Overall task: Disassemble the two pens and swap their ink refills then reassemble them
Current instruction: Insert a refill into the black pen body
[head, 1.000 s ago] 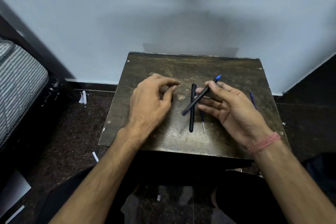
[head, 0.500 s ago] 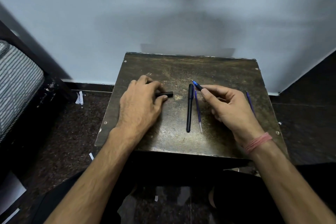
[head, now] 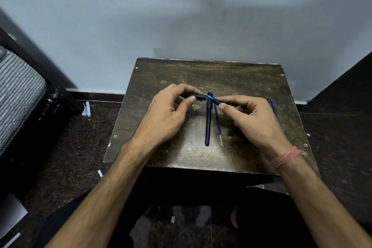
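My left hand (head: 168, 116) pinches a short black pen cap (head: 198, 97), held level above the table. My right hand (head: 255, 121) grips a black pen (head: 215, 100) whose blue tip points left and meets the mouth of the cap. Below them a second black pen barrel (head: 208, 125) lies lengthwise on the dark wooden table (head: 181, 153). A thin blue ink refill (head: 218, 125) lies just right of that barrel. Another blue refill (head: 274, 110) lies past my right hand, partly hidden by it.
The small table stands against a pale wall (head: 181, 16). A striped mattress (head: 16, 90) on a dark frame is at the left. Scraps of paper (head: 86, 108) lie on the dark floor. My legs are under the table's near edge.
My left hand picked the cap up off the table and brought it right. My right hand turned the pen so its blue tip points left and moved it to the cap.
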